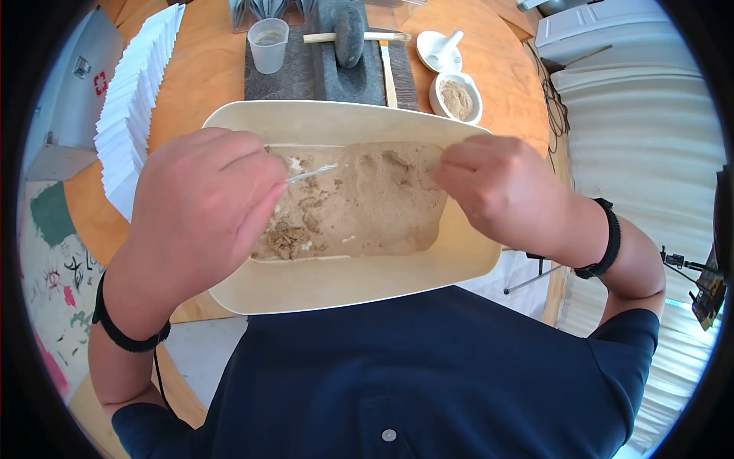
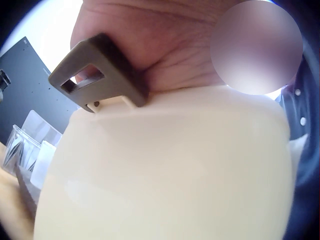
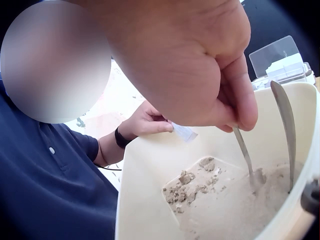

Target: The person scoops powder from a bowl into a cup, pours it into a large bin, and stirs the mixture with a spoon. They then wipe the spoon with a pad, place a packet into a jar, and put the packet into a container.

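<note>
A deep cream plastic bin [image 1: 336,294] holds fine brown powder [image 1: 390,218], with darker clumps at its left end. Over the bin's left side, my left hand [image 1: 210,203] pinches a small clear plastic bag [image 3: 185,132]. On the other side, my right hand [image 1: 501,187] grips the thin handle of a metal spoon [image 3: 242,147] between thumb and fingers. The spoon's lower end dips into the powder. A second metal utensil [image 3: 286,117] stands in the powder near the bin wall. The left wrist view shows the bin's brown clip handle [image 2: 112,80] beside the palm.
Behind the bin, a grey stone grinder [image 1: 325,76] with a roller [image 1: 349,38] and brushes sits on a dark mat. A plastic cup [image 1: 267,57] stands left of it, and a white bowl of powder [image 1: 457,99] right. Folded white paper [image 1: 138,107] lines the table's left.
</note>
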`<state>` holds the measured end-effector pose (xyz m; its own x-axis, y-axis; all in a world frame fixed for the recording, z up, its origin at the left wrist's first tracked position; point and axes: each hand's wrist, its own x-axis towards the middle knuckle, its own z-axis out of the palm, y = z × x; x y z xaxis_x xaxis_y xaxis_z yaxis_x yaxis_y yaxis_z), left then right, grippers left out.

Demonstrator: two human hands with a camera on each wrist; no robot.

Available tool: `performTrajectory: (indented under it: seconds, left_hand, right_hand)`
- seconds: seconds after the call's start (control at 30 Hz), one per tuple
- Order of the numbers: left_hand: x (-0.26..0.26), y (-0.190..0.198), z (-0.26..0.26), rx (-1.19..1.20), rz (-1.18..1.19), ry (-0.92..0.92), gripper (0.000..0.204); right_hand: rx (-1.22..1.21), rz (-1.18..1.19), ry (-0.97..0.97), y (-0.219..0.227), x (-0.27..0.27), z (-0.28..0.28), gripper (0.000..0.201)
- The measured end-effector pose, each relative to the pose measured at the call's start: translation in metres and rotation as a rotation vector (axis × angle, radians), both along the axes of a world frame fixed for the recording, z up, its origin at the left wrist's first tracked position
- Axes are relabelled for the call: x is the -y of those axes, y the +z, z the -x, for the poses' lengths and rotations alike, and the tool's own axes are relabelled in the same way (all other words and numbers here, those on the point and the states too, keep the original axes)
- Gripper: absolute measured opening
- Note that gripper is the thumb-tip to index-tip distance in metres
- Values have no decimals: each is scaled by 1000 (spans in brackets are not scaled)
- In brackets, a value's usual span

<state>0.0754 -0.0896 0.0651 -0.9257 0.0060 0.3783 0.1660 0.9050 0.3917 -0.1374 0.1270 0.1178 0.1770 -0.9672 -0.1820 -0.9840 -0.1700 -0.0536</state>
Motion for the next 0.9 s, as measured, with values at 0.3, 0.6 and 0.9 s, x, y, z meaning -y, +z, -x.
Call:
performTrajectory:
  seconds: [0.3,0.6,0.9]
  left_hand:
    - [-1,0,-1,-11,8,14,9]
    - [-2,-3,-1,-33,-4,16,10]
    - [-2,-3,0,-7,-5,14,10]
  right_hand:
    - [-27,47,53,-5,2,-3,7]
    - [136,63,232,-30,15,-20,6]
    - [13,167,176,-32,31,-10,5]
